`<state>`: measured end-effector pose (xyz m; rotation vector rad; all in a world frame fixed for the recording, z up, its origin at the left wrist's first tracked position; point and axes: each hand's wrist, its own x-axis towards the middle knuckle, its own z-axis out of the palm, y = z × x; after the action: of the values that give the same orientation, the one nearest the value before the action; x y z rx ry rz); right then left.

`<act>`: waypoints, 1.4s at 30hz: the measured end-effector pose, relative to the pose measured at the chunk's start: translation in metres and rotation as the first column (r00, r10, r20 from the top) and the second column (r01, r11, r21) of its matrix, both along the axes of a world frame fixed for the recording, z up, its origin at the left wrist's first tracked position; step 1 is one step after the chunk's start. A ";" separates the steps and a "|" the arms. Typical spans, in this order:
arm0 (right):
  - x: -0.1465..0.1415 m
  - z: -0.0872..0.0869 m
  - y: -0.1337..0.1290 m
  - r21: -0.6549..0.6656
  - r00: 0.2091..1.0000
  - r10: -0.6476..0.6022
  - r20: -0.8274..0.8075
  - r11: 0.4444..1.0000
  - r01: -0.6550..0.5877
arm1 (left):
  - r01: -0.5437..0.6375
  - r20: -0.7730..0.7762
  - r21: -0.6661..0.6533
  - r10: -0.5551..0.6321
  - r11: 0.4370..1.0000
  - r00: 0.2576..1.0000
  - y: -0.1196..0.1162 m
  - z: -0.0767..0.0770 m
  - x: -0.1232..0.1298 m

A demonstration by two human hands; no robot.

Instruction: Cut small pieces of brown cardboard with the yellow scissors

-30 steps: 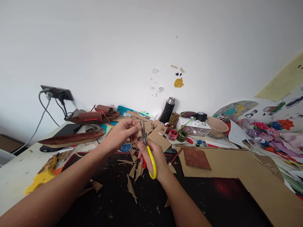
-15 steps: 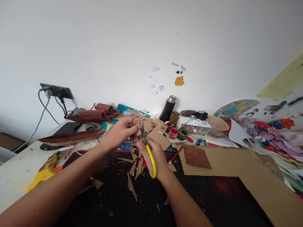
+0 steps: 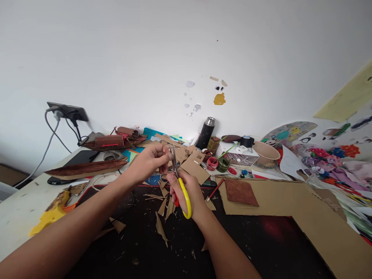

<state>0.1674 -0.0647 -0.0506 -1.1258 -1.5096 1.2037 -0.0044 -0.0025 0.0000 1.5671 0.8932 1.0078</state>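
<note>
My right hand (image 3: 187, 192) is closed round a pair of scissors (image 3: 185, 197) with yellow and red handles. The blades point up and away, slightly parted, beside the fingertips of my left hand (image 3: 154, 161). That hand is pinched closed; whatever sits between thumb and fingers is too small to make out. Under and around both hands lie cardboard scraps (image 3: 161, 230) and thin cut strips (image 3: 155, 197) on a dark mat (image 3: 139, 248). Just beyond the scissors rests a larger cardboard piece (image 3: 193, 168).
At the left are brown cardboard boat shapes (image 3: 87, 166) and a yellow glue gun (image 3: 54, 213). A black flask (image 3: 205, 133) and paint jars (image 3: 212, 164) stand near the wall. To the right, a large cardboard sheet (image 3: 279, 197) carries a red-brown painted square (image 3: 241, 192).
The scissor blades have parted slightly more. Both hands stay in almost the same place, and the view has shifted a little.
</note>
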 end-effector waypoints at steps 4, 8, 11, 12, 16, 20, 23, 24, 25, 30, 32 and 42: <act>0.000 0.000 0.000 0.010 1.000 0.001 0.003 1.000 -0.001 | -0.014 0.005 -0.006 0.014 1.000 1.000 0.001 -0.001 -0.001; 0.001 0.000 0.001 0.010 1.000 0.000 0.018 1.000 0.000 | -0.005 0.007 -0.008 0.005 1.000 1.000 0.002 -0.002 -0.001; 0.001 0.000 0.000 0.008 1.000 -0.001 0.022 1.000 0.001 | -0.001 0.000 -0.004 0.001 1.000 1.000 0.001 -0.001 0.000; 0.001 0.000 0.000 0.008 1.000 -0.003 0.024 1.000 0.003 | -0.001 -0.002 -0.004 0.001 1.000 1.000 0.001 0.000 0.000; 0.001 -0.002 0.001 0.016 0.999 -0.014 0.040 1.000 0.013 | 0.005 -0.002 -0.013 -0.005 1.000 1.000 0.000 0.000 0.000; 0.002 -0.005 0.001 0.025 0.999 -0.005 0.041 1.000 0.004 | 0.002 0.004 -0.013 -0.002 1.000 1.000 0.001 -0.002 0.000; 0.003 -0.006 0.002 0.023 0.999 -0.005 0.039 1.000 0.004 | 0.002 -0.001 -0.010 -0.002 1.000 1.000 0.001 -0.002 0.000; 0.002 -0.006 0.002 0.019 0.999 -0.006 0.038 1.000 0.005 | 0.002 -0.004 -0.008 -0.002 1.000 1.000 0.001 -0.003 0.000; 0.002 -0.005 0.001 0.016 0.999 -0.007 0.035 1.000 0.006 | 0.001 -0.010 -0.005 -0.001 1.000 1.000 0.001 -0.003 0.000; 0.000 -0.001 0.001 0.004 1.000 -0.012 0.028 1.000 0.012 | -0.011 -0.016 0.007 0.011 1.000 1.000 0.000 -0.002 0.002; 0.000 0.001 0.000 -0.010 0.999 -0.019 0.038 1.000 0.020 | -0.010 -0.011 0.008 0.010 1.000 1.000 -0.001 -0.002 0.002; 0.000 -0.004 0.002 0.031 0.983 -0.095 0.159 0.995 0.091 | -0.019 -0.012 0.002 0.019 1.000 1.000 0.002 -0.005 0.002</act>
<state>0.1676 -0.0630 -0.0545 -1.2888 -1.5686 1.0499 -0.0024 -0.0003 -0.0054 1.5707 0.9174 1.0138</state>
